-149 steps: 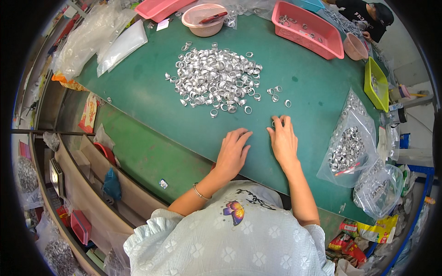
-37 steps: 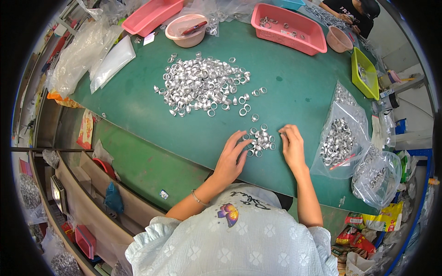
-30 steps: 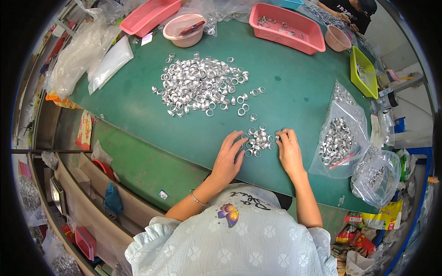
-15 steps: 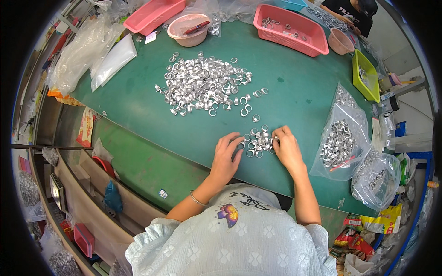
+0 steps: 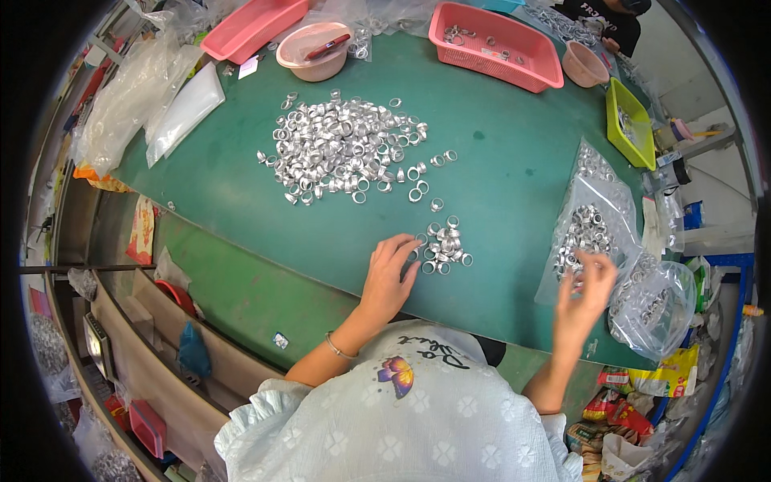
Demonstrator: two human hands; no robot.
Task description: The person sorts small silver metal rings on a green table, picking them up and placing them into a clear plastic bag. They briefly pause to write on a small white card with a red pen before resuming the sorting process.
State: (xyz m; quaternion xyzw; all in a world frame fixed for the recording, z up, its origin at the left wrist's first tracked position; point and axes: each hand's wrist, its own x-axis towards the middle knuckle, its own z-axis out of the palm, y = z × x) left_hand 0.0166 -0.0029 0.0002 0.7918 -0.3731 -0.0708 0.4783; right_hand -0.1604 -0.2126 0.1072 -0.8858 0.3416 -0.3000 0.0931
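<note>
On the green table a small cluster of silver metal rings (image 5: 444,247) lies in front of me. My left hand (image 5: 389,281) rests at its left side, thumb and fingers apart, fingertips at the nearest rings. Farther off is a large heap of similar rings (image 5: 341,145), with a few strays at its right edge. My right hand (image 5: 586,293) is over a clear plastic bag (image 5: 554,277) lying flat on the right, which has more rings (image 5: 590,229) on or in it. Its thumb and fingers look spread, with rings visible between and beneath them.
A pink basket (image 5: 498,72) with a few rings, a pink bowl (image 5: 312,68) with a red-handled tool and a green basket (image 5: 630,145) stand toward the far side. Bulging clear bags (image 5: 654,309) sit at the right edge. Another person (image 5: 614,24) works at the far right.
My right hand has moved right, from the small ring cluster to the plastic bag. The left hand stays beside the cluster. The whole view has shifted slightly.
</note>
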